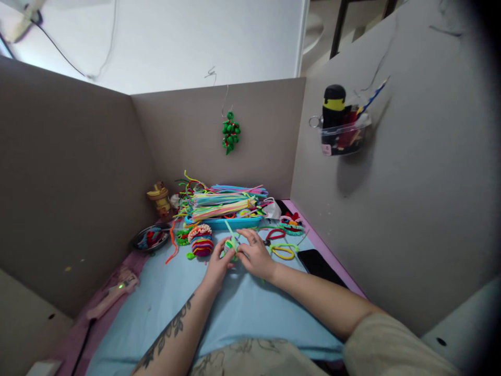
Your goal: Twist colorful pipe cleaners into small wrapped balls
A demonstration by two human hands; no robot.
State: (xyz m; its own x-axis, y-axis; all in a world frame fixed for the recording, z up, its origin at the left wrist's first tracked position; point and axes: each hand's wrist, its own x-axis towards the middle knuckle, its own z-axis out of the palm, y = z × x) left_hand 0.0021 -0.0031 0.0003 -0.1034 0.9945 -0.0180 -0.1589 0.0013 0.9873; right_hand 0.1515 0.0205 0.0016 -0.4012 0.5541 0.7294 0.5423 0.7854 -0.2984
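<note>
Head view — both hands on a green pipe-cleaner piece, mid-table.

Far left: pink glue gun at the mat's edge, metal dish of scraps beyond. Next, striped pipe-cleaner ball just beside the left hand, fingers pinched on the green pipe-cleaner piece over the blue mat. Right hand touching it too, fingers curled together around the piece. Behind — blue tray stacked with pipe cleaners. Further right: red-handled pliers, yellow loop, black phone.
</note>
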